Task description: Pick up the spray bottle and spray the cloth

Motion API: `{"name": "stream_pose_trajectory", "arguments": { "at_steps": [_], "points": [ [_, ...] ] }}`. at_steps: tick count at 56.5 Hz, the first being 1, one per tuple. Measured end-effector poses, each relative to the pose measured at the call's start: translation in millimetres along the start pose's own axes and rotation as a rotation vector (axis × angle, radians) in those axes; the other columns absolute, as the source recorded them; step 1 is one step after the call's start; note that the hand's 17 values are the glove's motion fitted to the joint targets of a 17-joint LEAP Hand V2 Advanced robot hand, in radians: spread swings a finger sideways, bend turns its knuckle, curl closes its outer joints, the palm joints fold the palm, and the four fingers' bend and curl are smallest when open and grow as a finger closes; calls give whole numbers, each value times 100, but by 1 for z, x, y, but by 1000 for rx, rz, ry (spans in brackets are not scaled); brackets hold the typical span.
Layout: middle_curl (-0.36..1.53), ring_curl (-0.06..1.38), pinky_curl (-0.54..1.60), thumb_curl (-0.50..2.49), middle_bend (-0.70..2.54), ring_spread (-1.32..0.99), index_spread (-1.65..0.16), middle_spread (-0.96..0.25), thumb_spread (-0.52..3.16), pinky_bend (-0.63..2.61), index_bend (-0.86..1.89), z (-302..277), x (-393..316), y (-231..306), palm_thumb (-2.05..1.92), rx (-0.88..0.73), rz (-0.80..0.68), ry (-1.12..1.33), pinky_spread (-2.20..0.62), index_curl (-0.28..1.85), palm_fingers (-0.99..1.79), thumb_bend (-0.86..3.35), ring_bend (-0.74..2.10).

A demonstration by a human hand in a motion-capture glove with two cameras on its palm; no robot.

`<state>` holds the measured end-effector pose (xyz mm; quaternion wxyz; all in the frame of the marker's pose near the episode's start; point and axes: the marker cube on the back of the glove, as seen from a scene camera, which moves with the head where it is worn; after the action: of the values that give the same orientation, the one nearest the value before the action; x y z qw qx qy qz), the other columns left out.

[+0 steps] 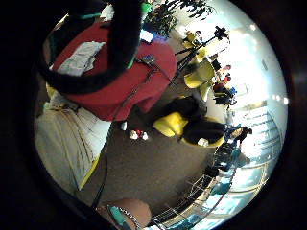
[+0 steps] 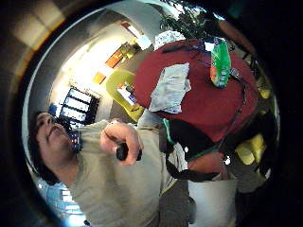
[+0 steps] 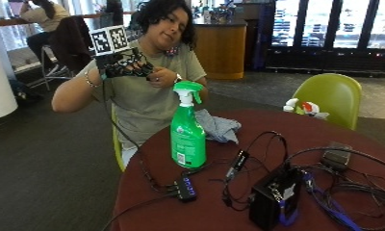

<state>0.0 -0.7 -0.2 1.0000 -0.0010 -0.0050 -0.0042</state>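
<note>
A green spray bottle (image 3: 187, 127) stands upright on the round red table (image 3: 256, 130), towards the person's side. Just behind it lies a crumpled grey cloth (image 3: 218, 126). My gloved right hand (image 3: 125, 65) is raised to shoulder height, well above and away from the table, its fingers relaxed and holding nothing. The person's bare left hand (image 3: 161, 77) touches the glove at its fingertips. From the thumb side palm view the bottle (image 2: 220, 61) and the cloth (image 2: 170, 87) show far off on the red table (image 2: 208, 109), and the bare hand (image 2: 124, 142) holds a small black thing.
A black box (image 3: 273, 197), a USB hub (image 3: 185, 187) and tangled cables (image 3: 346, 187) cover the near right of the table. A yellow-green chair (image 3: 330, 96) stands behind the table with a white and red object (image 3: 302, 108) on it.
</note>
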Motion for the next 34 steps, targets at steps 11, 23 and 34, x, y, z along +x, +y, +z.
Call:
{"name": "stream_pose_trajectory", "arguments": {
  "at_steps": [11,23,34],
  "points": [
    [18,19,18,19,29,-5,-34,0,87,26,16,2,4,-4,46,0,16,-8,15,18,54,21,35],
    [24,24,23,26,25,-7,-37,0,104,24,15,11,24,-8,51,-27,76,-47,18,22,52,14,35],
    [28,26,27,31,23,-7,-38,0,110,24,14,36,37,-20,59,4,173,-192,18,24,52,10,34]
  ]
}}
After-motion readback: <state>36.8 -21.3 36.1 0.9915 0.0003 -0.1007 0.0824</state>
